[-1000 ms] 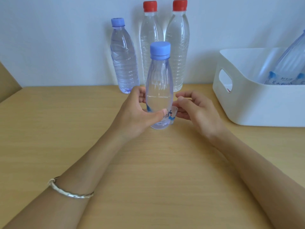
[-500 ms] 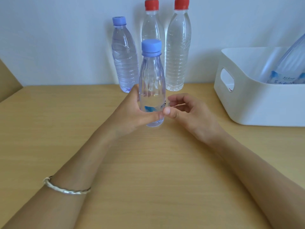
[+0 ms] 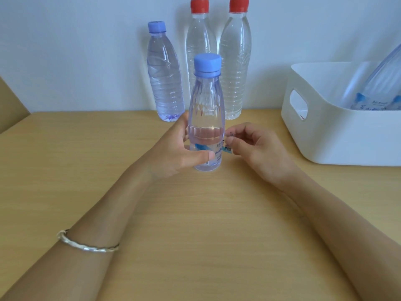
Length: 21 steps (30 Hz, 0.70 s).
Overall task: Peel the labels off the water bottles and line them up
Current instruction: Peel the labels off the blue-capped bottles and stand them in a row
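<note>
Position of the small bottle [image 3: 206, 109] has changed from 0.5 s ago: it sits a little further right, upright, close to where it was 1 s ago. Its base is down at the table [image 3: 195, 224]; whether it rests there or is held just above I cannot tell. The left hand [image 3: 171, 153] keeps its grip round the lower body, with the thumb laid across the front over part of the label [image 3: 218, 151] and the fingers curled behind. The right hand [image 3: 258, 148] has drawn away from the left thumb, which it met 0.5 s ago. It now sits just beside the bottle's right side, thumb and forefinger pinching a loose edge of the label that stands off the plastic, the other fingers loosely curled in.

Behind, against the wall [image 3: 65, 51], 3 bare bottles stand in a row: 1 blue-capped bottle [image 3: 163, 83] on the left and 2 red-capped bottles [image 3: 200, 40] to its right. The small bottle hides the lower part of the left red-capped one. On the right a white bin [image 3: 325, 137] holds more labelled bottles [image 3: 377, 90] leaning inside, and its wall covers their lower parts. A silver bracelet [image 3: 86, 246] circles the left forearm.
</note>
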Motion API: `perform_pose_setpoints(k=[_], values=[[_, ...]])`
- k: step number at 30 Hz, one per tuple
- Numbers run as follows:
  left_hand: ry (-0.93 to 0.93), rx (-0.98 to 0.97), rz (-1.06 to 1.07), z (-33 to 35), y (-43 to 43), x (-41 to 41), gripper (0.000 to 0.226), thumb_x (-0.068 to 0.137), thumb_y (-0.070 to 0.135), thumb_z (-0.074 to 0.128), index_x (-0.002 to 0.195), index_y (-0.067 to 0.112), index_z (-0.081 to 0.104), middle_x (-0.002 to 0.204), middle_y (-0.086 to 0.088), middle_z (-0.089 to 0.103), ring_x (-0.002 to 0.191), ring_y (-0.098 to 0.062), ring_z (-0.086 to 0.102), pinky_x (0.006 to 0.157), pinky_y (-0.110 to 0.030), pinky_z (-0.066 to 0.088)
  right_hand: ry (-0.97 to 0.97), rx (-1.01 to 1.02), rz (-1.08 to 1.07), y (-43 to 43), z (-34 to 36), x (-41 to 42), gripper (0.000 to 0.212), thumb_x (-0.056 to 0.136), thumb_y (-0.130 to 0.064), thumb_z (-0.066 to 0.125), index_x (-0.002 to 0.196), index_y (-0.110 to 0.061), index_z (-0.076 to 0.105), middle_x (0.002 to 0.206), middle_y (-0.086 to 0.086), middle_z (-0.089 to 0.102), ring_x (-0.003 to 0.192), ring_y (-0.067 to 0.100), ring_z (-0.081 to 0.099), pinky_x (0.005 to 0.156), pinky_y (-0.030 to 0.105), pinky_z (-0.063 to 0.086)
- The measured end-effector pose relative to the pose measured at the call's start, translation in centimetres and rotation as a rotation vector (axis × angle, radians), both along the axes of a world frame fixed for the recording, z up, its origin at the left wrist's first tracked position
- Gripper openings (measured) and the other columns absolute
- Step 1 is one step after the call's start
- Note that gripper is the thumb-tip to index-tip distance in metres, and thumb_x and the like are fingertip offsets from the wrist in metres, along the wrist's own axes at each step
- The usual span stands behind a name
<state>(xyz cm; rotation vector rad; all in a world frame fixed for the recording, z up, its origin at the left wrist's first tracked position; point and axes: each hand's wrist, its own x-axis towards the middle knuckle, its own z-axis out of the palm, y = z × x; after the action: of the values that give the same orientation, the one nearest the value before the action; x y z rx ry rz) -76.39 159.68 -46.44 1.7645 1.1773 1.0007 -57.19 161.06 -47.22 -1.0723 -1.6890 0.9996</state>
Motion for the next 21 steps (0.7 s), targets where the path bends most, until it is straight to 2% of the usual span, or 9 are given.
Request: perform_pose_setpoints(k=[3,6,8,13,17,19,21], values=[[0.004,0.000,0.000,0.0,0.0,0.0,0.065,0.070,0.017,0.071,0.123,0.041,0.043,0.122,0.011,0.064,0.116,-0.005,0.059,0.083,-0.018,0.051,-0.011,-0.010,-0.047,0.0,-0.1,-0.2,0.019,0.094,-0.006,0.050,0.091,-0.016,0.067,0.085,-0.002,0.067,0.080,0.008,0.060,0.085,0.032,0.051],[0.000,0.003,-0.003,0.0,-0.1,0.2,0.066,0.069,0.020,0.072,0.125,0.041,0.043,0.122,0.014,0.064,0.116,-0.003,0.059,0.081,-0.016,0.050,-0.011,-0.016,-0.070,-0.1,-0.2,-0.5,0.015,0.095,-0.017,0.052,0.087,-0.018,0.064,0.083,-0.004,0.066,0.084,0.020,0.062,0.090,0.041,0.052],[0.001,0.002,-0.002,0.0,-0.1,0.3,0.067,0.067,0.024,0.075,0.126,0.038,0.045,0.119,0.014,0.065,0.114,-0.002,0.060,0.080,-0.014,0.049,-0.009,-0.011,-0.059,-0.3,-0.2,-0.6,0.011,0.094,-0.021,0.056,0.085,-0.019,0.062,0.080,-0.006,0.066,0.081,0.015,0.062,0.089,0.041,0.053],[0.022,0.013,0.029,-0.1,-0.1,0.5,0.065,0.068,0.023,0.076,0.126,0.028,0.049,0.113,0.015,0.065,0.106,0.007,0.061,0.077,-0.012,0.049,0.004,-0.011,-0.065,-0.3,-0.2,-0.7,0.011,0.092,-0.012,0.060,0.084,-0.019,0.061,0.082,-0.004,0.071,0.080,0.008,0.067,0.086,0.036,0.055],[0.068,0.041,0.121,-0.1,0.4,0.0,0.079,0.061,0.037,0.079,0.131,0.025,0.047,0.120,0.019,0.062,0.117,0.003,0.056,0.092,-0.025,0.051,-0.015,-0.009,-0.088,-0.2,-0.1,-0.8,0.015,0.092,-0.013,0.059,0.081,-0.023,0.063,0.079,-0.008,0.071,0.079,0.006,0.066,0.088,0.039,0.054],[0.097,0.046,0.164,-0.1,0.5,-0.3,0.087,0.055,0.046,0.077,0.134,0.024,0.046,0.121,0.018,0.062,0.121,-0.001,0.054,0.102,-0.032,0.047,-0.021,-0.012,-0.093,-0.2,0.0,-1.0,0.017,0.092,-0.013,0.059,0.081,-0.025,0.063,0.080,-0.007,0.071,0.079,0.008,0.066,0.089,0.039,0.054],[0.112,0.046,0.189,-0.1,0.6,-0.4,0.085,0.058,0.041,0.078,0.135,0.024,0.046,0.120,0.019,0.062,0.124,-0.001,0.052,0.108,-0.035,0.043,-0.032,-0.012,-0.093,-0.2,0.1,-1.1,0.019,0.092,-0.012,0.059,0.079,-0.026,0.063,0.080,-0.008,0.071,0.079,0.008,0.066,0.089,0.040,0.054]])
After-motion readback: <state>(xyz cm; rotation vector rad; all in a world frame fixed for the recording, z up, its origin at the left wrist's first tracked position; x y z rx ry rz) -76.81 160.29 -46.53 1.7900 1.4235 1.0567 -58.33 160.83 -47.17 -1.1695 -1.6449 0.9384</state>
